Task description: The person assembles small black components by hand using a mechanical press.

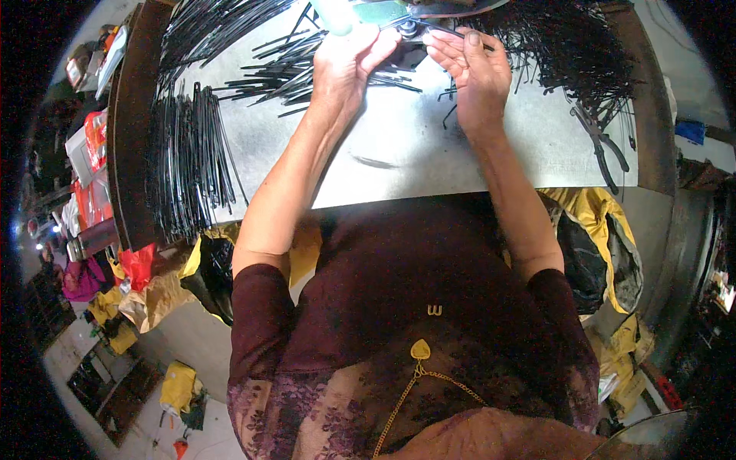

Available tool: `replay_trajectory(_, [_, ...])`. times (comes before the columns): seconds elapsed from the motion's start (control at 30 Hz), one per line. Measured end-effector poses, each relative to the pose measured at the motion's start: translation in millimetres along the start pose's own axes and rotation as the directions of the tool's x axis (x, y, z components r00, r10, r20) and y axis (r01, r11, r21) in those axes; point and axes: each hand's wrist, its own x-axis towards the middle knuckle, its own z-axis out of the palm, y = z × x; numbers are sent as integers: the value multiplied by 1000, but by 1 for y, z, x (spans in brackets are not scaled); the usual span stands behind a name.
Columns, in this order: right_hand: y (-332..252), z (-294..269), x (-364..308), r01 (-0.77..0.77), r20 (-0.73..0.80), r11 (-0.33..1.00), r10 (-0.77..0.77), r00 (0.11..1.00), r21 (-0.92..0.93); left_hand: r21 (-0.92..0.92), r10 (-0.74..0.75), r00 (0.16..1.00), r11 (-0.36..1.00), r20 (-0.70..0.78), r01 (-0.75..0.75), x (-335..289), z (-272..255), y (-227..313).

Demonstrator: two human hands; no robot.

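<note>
My left hand [343,65] is at the top of the metal worktop [383,153], fingers drawn together beside a small round metal machine part [409,29]. Glare washes out its fingertips, so what they hold is unclear. On the other side of that part, my right hand [479,73] pinches a thin black rod [452,31] between thumb and fingers. Loose black rods [299,73] lie around and beyond my left hand. A few thin rods with bent ends [451,96] rest by my right wrist.
Black rods are stacked at the left [195,161] and far left [218,38]; a dense tangled heap [575,54] fills the far right. Dark-handled pliers [600,146] lie near the right edge. Raised side boards [126,123] border the worktop. Yellow sacks [602,222] hang below it.
</note>
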Motion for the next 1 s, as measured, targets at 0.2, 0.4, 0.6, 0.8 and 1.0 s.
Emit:
replay_trajectory(0.2, [-25, 2, 12, -13, 163, 978, 48, 985, -209, 43, -33, 997, 999, 67, 31, 6, -9, 5])
replay_trajectory(0.4, [-12, -29, 26, -245, 101, 965, 254, 962, -94, 270, 33, 999, 962, 28, -39, 3, 11, 15])
replay_trajectory(0.6, [8, -45, 44, -71, 476, 990, 3, 880, 125, 222, 51, 996, 973, 70, -65, 4, 0, 15])
replay_trajectory(0.8, [5, -25, 40, -266, 200, 894, 204, 958, 360, 285, 108, 994, 954, -35, -94, 5, 14, 17])
replay_trajectory(1.0, [-42, -28, 15, -305, 153, 946, 319, 935, -105, -18, 0, 993, 1000, -119, -3, 22, -16, 10])
